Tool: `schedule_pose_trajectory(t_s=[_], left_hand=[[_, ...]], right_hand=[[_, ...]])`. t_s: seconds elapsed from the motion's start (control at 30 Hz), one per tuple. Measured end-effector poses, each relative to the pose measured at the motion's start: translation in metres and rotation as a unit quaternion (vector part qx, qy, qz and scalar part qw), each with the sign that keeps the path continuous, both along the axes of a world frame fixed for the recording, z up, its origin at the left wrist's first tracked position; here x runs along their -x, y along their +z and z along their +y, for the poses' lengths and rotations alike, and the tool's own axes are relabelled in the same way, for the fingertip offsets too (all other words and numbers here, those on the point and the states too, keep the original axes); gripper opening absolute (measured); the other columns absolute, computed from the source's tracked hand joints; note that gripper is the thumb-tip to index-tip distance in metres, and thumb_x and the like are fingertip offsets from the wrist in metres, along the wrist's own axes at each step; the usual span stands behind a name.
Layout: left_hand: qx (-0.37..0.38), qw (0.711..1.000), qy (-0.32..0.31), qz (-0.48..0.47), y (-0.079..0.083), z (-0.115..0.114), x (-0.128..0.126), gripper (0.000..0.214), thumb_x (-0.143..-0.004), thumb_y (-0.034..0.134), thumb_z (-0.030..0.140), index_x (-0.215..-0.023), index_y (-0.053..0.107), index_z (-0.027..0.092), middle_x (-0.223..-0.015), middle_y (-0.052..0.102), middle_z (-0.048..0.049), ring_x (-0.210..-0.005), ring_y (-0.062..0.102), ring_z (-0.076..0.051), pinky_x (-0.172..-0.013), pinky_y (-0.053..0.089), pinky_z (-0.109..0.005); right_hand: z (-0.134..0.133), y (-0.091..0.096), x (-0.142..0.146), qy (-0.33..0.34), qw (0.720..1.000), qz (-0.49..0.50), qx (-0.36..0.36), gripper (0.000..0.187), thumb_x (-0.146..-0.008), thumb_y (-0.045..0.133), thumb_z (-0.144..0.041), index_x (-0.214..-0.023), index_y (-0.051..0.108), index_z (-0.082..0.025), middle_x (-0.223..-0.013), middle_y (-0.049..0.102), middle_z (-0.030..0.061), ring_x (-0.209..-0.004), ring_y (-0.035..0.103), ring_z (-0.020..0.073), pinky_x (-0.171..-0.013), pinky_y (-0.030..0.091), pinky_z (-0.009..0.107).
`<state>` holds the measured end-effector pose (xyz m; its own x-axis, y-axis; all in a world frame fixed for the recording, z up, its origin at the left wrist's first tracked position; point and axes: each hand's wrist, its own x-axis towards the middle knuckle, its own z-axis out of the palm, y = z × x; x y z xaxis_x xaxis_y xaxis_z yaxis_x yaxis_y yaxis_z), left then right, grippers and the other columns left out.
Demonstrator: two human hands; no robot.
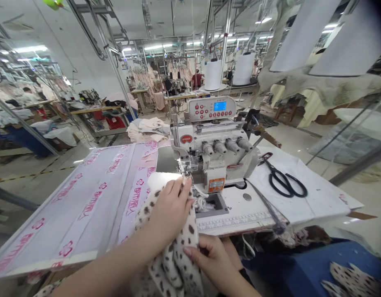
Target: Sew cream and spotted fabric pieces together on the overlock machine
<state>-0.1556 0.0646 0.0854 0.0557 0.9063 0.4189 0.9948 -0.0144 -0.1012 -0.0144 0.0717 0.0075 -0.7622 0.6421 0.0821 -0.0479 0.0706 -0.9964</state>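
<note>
1. The left hand (170,210) lies on the spotted cream fleece (175,255), fingers pressed together and curled over the cloth just in front of the overlock machine's presser foot (186,163). Its thumb is hidden, so I cannot tell if it pinches.
2. The right hand (209,260) sits lower on the same fleece, fingers together against its edge. Its thumb is also out of sight, so any pinch cannot be told.
3. The fleece bunches between both hands and runs up to the presser foot, hanging past the desk's (240,202) front edge.
4. Right of the overlock machine (212,144), open desk extends to the black-handled scissors (285,179), which lie well apart from the hands.
5. To the left, a plastic-covered board with pink print (76,210) offers a broad flat area.
6. The hands and fleece hide the needle area. The blue cloth (314,264) and spotted pieces (351,282) are cut off by the lower edge of the view.
</note>
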Motion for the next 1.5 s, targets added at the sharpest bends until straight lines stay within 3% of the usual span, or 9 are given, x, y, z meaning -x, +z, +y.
schedule_pose_trajectory(t_s=[0.23,0.4,0.53,0.63,0.73,0.97,1.17,1.27,1.5], left_hand=[[-0.009,1.000,0.009,-0.028,0.004,0.010,-0.001,0.044,-0.085,0.046,0.028,-0.125,0.044,0.011,-0.109,0.048,-0.0159,-0.101,0.042,-0.027,-0.086,0.042,-0.042],[0.028,0.993,-0.024,-0.108,0.014,0.002,0.017,0.037,-0.089,0.038,0.031,-0.123,0.046,0.019,-0.121,0.046,-0.0101,-0.111,0.040,-0.024,-0.092,0.040,-0.040],[0.002,0.986,0.035,-0.163,0.022,-0.001,0.035,0.024,-0.089,0.038,0.031,-0.100,0.052,0.015,-0.102,0.050,-0.0092,-0.096,0.047,-0.021,-0.083,0.042,-0.036],[0.027,0.983,0.045,-0.175,0.025,0.003,0.040,0.019,-0.088,0.037,0.029,-0.080,0.048,0.016,-0.082,0.049,-0.0048,-0.081,0.047,-0.018,-0.072,0.041,-0.032],[0.039,0.978,0.042,-0.200,0.026,0.006,0.039,0.017,-0.088,0.037,0.025,-0.074,0.044,0.017,-0.078,0.048,-0.0026,-0.075,0.046,-0.016,-0.066,0.038,-0.030],[0.060,0.974,0.029,-0.215,0.028,0.014,0.037,0.016,-0.087,0.034,0.023,-0.074,0.041,0.018,-0.077,0.047,-0.0030,-0.073,0.045,-0.017,-0.066,0.037,-0.031],[0.076,0.973,0.043,-0.213,0.031,0.035,0.048,0.013,-0.084,0.036,0.020,-0.071,0.037,0.018,-0.075,0.047,-0.0026,-0.071,0.045,-0.017,-0.063,0.036,-0.029],[0.080,0.974,0.059,-0.202,0.031,0.048,0.059,0.012,-0.082,0.037,0.019,-0.070,0.039,0.018,-0.074,0.048,-0.0038,-0.068,0.046,-0.017,-0.060,0.036,-0.029],[0.049,0.972,-0.024,-0.228,0.029,0.079,0.089,0.015,-0.078,0.038,0.019,-0.083,0.053,0.016,-0.086,0.056,-0.0066,-0.083,0.052,-0.022,-0.074,0.041,-0.032]], right_hand=[[0.018,0.001,-0.008,-0.007,0.997,-0.067,-0.038,0.037,-0.078,0.053,-0.040,-0.053,0.040,-0.016,-0.055,0.033,-0.0035,-0.056,0.030,0.0095,-0.052,0.028,0.023],[0.016,0.010,-0.011,-0.004,0.986,-0.104,-0.133,0.030,-0.082,0.047,-0.031,-0.058,0.041,-0.016,-0.062,0.044,-0.0012,-0.062,0.040,0.0111,-0.057,0.032,0.022],[0.015,0.017,-0.014,-0.012,0.979,-0.109,-0.173,0.035,-0.081,0.050,-0.027,-0.054,0.030,-0.017,-0.060,0.041,-0.0026,-0.058,0.040,0.0094,-0.054,0.031,0.020],[0.017,0.022,-0.021,0.003,0.983,-0.087,-0.164,0.039,-0.082,0.052,-0.028,-0.052,0.028,-0.017,-0.058,0.039,-0.0029,-0.058,0.040,0.0092,-0.052,0.030,0.020],[0.017,0.027,-0.030,0.016,0.987,-0.064,-0.149,0.044,-0.081,0.054,-0.034,-0.050,0.027,-0.017,-0.056,0.037,-0.0032,-0.055,0.039,0.0092,-0.050,0.029,0.021],[0.013,0.014,-0.037,0.002,0.978,-0.070,-0.195,0.042,-0.083,0.052,-0.035,-0.052,0.030,-0.017,-0.059,0.039,-0.0021,-0.057,0.041,0.0097,-0.051,0.029,0.022],[0.024,0.011,-0.030,-0.037,0.968,-0.118,-0.218,0.040,-0.084,0.050,-0.037,-0.053,0.032,-0.018,-0.061,0.039,-0.0020,-0.056,0.041,0.0099,-0.051,0.029,0.023],[0.030,0.014,-0.024,-0.053,0.970,-0.112,-0.210,0.039,-0.083,0.051,-0.036,-0.054,0.033,-0.018,-0.062,0.038,-0.0021,-0.057,0.041,0.0100,-0.051,0.029,0.022],[0.040,0.031,-0.002,-0.062,0.991,-0.024,-0.118,0.035,-0.081,0.052,-0.035,-0.055,0.037,-0.018,-0.064,0.037,-0.0021,-0.061,0.039,0.0108,-0.057,0.033,0.022]])
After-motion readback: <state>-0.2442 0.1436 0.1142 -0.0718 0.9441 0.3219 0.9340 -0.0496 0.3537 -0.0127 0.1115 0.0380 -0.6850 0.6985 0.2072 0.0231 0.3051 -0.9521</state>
